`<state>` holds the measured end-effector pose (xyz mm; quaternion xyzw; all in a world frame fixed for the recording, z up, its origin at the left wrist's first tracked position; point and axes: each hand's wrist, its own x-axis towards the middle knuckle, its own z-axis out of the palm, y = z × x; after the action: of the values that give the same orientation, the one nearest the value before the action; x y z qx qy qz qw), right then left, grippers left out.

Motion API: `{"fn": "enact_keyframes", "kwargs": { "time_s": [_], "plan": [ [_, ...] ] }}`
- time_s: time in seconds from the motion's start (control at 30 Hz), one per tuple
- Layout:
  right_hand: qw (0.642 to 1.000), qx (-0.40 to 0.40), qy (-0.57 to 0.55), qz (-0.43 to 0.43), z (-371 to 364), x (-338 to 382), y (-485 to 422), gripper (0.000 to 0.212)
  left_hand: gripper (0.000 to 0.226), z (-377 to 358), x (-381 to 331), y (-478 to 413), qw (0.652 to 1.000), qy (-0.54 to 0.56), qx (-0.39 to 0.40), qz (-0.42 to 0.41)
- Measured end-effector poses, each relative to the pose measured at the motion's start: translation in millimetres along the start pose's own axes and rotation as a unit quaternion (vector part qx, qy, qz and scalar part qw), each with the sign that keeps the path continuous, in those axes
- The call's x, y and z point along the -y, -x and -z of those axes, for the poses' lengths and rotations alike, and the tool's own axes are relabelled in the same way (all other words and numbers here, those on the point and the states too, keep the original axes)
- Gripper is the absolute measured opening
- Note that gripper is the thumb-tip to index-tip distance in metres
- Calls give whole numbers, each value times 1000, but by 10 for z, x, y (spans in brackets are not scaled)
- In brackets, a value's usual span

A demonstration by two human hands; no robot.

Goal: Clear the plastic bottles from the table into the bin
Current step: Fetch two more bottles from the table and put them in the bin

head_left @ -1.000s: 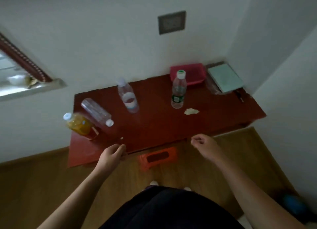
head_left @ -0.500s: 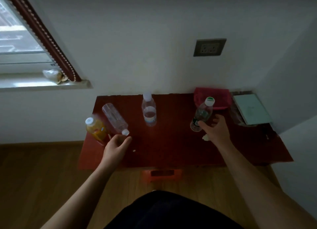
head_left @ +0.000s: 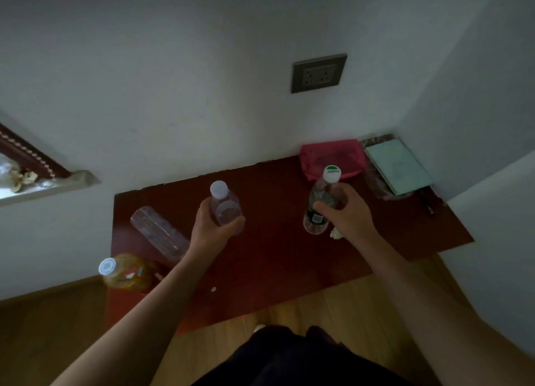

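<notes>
Half a second ago the left hand hovered empty near the counter's front; now it wraps the clear white-capped plastic bottle mid-counter, while the right hand has closed on the green-labelled plastic bottle. 2 bottles are secured; the lying clear bottle and the orange-filled bottle remain, bin out of view.

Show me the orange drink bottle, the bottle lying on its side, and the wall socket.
orange drink bottle (head_left: pixel 127 272), head view, its body.
lying bottle (head_left: pixel 159 233), head view, its middle.
wall socket (head_left: pixel 318 73), head view, plate centre.
</notes>
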<state>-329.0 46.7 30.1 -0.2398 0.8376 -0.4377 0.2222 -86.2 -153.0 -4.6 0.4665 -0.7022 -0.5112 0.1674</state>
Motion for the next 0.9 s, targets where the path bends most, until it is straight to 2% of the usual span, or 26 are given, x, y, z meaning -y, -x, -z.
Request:
{"fn": "enact_keyframes", "kwargs": {
  "time_s": [0.2,0.4,0.6,0.73,0.9],
  "plan": [
    [1000,-2,-13,27,114,-27,234,50,43,-166,-143,67,997,12,-67,-39],
    [997,44,-20,68,232,-50,228,53,46,-283,-321,464,990,55,-106,-75],
    [981,153,-27,115,252,62,156,53,50,-137,-275,1109,970,109,-215,-17],
    [959,247,-45,131,137,92,230,56,51,-241,-103,1770,940,137,-307,56],
    [914,371,-42,158,-201,102,566,60,52,-453,150,2741,894,103,-412,143]
  ]
}}
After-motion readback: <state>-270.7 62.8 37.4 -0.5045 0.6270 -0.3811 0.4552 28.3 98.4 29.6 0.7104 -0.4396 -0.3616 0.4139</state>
